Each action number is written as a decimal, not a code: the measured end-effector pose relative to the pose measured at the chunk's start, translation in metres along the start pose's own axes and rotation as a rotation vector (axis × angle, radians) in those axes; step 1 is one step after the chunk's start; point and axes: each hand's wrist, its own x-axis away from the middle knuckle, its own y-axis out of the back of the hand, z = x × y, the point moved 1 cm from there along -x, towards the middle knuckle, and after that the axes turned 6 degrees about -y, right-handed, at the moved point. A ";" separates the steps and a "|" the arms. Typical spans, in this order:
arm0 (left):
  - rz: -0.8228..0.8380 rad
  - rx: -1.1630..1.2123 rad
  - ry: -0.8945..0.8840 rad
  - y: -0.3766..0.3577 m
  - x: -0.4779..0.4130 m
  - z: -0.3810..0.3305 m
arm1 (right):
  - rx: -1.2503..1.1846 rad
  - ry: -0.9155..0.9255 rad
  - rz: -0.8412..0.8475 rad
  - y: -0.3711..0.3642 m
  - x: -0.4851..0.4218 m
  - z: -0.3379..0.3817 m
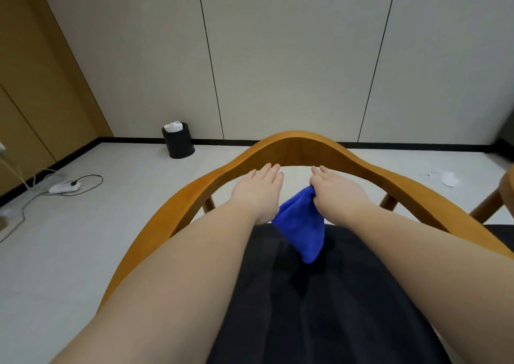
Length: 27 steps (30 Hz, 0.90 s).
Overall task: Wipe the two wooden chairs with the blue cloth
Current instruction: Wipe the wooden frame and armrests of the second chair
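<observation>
Over the chair (294,146), the right hand (338,190) pinches the cloth (301,224) hanging above the seat, while the left hand (257,190) lies flat, fingers together, beside it.

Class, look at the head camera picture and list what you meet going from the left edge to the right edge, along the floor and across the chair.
Power strip → black bin → left hand → blue cloth → right hand → white scrap on the floor → second chair at the right edge.
</observation>
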 end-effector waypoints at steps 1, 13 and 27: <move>0.005 -0.008 -0.001 -0.002 -0.011 0.003 | 0.012 0.010 0.001 -0.003 -0.013 0.001; 0.049 -0.357 0.012 -0.054 -0.083 0.034 | 0.148 0.026 -0.002 -0.055 -0.096 -0.010; -0.011 -0.452 0.039 -0.079 -0.118 0.056 | 0.234 -0.022 -0.064 -0.084 -0.139 -0.004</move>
